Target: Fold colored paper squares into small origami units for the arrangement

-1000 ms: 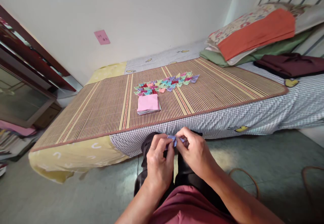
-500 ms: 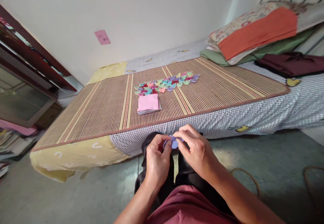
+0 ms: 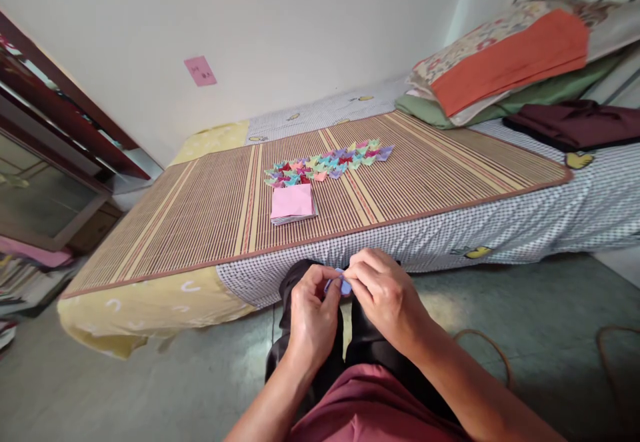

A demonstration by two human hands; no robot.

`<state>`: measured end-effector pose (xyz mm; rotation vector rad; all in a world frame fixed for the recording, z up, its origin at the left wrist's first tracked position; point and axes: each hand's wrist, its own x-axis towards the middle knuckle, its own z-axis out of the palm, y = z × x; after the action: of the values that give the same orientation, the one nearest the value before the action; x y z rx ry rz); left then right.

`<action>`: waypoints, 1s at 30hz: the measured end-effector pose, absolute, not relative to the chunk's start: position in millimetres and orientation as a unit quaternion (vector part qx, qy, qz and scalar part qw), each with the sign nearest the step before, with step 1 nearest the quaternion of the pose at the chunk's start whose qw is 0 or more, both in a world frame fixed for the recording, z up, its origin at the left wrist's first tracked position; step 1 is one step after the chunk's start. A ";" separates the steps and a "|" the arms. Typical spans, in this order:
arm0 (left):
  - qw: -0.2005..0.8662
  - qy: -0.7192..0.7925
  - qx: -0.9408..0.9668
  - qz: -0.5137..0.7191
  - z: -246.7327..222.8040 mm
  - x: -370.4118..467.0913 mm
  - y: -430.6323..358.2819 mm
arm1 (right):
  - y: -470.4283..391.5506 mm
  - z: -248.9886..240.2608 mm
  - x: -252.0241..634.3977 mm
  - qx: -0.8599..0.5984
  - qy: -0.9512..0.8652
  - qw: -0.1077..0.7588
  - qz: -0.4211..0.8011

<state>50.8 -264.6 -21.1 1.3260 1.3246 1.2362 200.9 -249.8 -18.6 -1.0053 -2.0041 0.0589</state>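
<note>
A small folded piece of blue-violet paper (image 3: 345, 287) is held above my lap. My left hand (image 3: 314, 309) pinches its left side between thumb and fingers. From the right, my right hand (image 3: 387, 292) pinches the paper's upper edge, its fingertips close to those of my left hand. Parts of the paper are hidden by the fingers. Beyond my hands, a stack of paper sheets (image 3: 293, 202) with a pink one on top lies on the woven mat. Right behind it stand several rows of small folded paper figures (image 3: 327, 163) in many colours.
The striped mat (image 3: 210, 209) covers much of the bed, over a checked sheet (image 3: 525, 209). Pillows (image 3: 515, 62) and a folded maroon cloth (image 3: 575, 125) lie at the right. A pink note (image 3: 201, 71) is on the wall. A cord (image 3: 493, 345) lies on the floor.
My right hand's fingers have drawn in closer together and slightly left on the paper. Less of the paper's right side shows. My left hand keeps its pinch.
</note>
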 end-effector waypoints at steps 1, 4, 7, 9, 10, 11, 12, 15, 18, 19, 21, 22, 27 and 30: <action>0.431 0.533 0.535 0.494 -21.3 50.4 -264.6 | -250.2 -18.1 200.6 -0.407 -0.805 0.431 0.022; 0.413 0.535 0.557 0.483 -22.1 48.4 -265.1 | -250.7 -17.1 200.3 -0.426 -0.799 0.423 0.038; 0.377 0.538 0.592 0.467 -21.6 46.2 -265.3 | -250.3 -16.8 199.7 -0.443 -0.792 0.417 0.051; 0.353 0.544 0.613 0.452 -20.6 45.1 -265.0 | -250.1 -16.7 198.7 -0.445 -0.798 0.402 0.049; 0.345 0.547 0.619 0.445 -20.1 44.7 -264.7 | -250.4 -16.6 198.0 -0.444 -0.803 0.395 0.050; 0.339 0.552 0.622 0.440 -19.6 44.4 -264.6 | -250.8 -16.5 197.2 -0.443 -0.806 0.390 0.051; 0.335 0.557 0.622 0.436 -19.1 44.3 -264.5 | -251.4 -16.4 196.4 -0.443 -0.807 0.387 0.055; 0.332 0.568 0.618 0.430 -18.5 44.2 -264.7 | -253.2 -16.3 194.5 -0.446 -0.806 0.383 0.063; 0.327 0.572 0.619 0.428 -18.2 43.7 -265.3 | -253.4 -16.8 194.0 -0.447 -0.807 0.381 0.066; 0.324 0.571 0.622 0.427 -18.0 43.5 -265.4 | -253.0 -16.9 194.1 -0.446 -0.808 0.379 0.069; 0.317 0.568 0.631 0.422 -17.3 43.3 -265.3 | -251.9 -16.6 194.7 -0.442 -0.811 0.376 0.075; 0.314 0.566 0.637 0.419 -16.9 43.3 -265.2 | -251.3 -16.3 195.0 -0.439 -0.814 0.372 0.076; 0.311 0.564 0.643 0.414 -15.8 43.5 -264.1 | -249.9 -13.9 196.9 -0.450 -0.813 0.363 0.073; 0.319 0.562 0.643 0.412 -16.2 42.8 -263.5 | -249.7 -13.4 198.3 -0.452 -0.808 0.369 0.079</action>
<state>42.8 -263.5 -16.2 1.6899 1.4764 1.0835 198.3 -249.7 -13.4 -1.1616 -2.0746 0.2022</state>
